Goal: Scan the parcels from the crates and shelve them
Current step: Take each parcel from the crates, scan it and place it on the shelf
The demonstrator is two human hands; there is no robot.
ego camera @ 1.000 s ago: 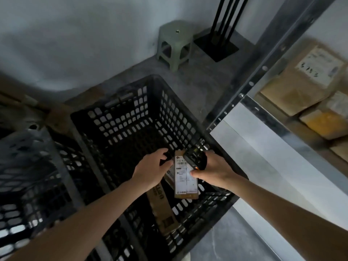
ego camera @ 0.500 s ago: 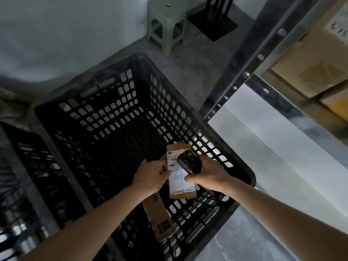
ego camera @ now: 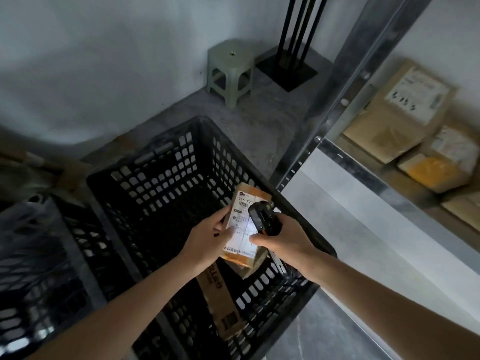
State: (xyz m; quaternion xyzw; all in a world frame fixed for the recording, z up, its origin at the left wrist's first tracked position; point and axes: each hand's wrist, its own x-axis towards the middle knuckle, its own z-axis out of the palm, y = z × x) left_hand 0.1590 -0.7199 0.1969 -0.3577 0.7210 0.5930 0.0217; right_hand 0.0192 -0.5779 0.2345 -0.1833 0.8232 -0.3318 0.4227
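My left hand [ego camera: 207, 241] grips a small brown parcel [ego camera: 241, 258] by its left edge, above the black plastic crate [ego camera: 166, 183]. The parcel's white shipping label [ego camera: 241, 219] faces up and reads "516 K20". My right hand [ego camera: 284, 242] holds a black handheld scanner [ego camera: 265, 219] just over the label, where a bright patch of light falls. A long cardboard box [ego camera: 220, 302] with printed lettering lies in the crate under my hands.
A metal shelf upright [ego camera: 345, 94] and rail [ego camera: 389, 188] stand on the right, with several brown and yellow parcels [ego camera: 397, 113] on the shelf. A second black crate [ego camera: 33, 268] is at left. A green stool [ego camera: 231, 71] and a black stand [ego camera: 288, 66] sit by the wall.
The parcel has risen a little higher above the crate and tilted, with the scanner held over its label. A bright light patch now shows on the label. The view tipped back up toward the shelf.
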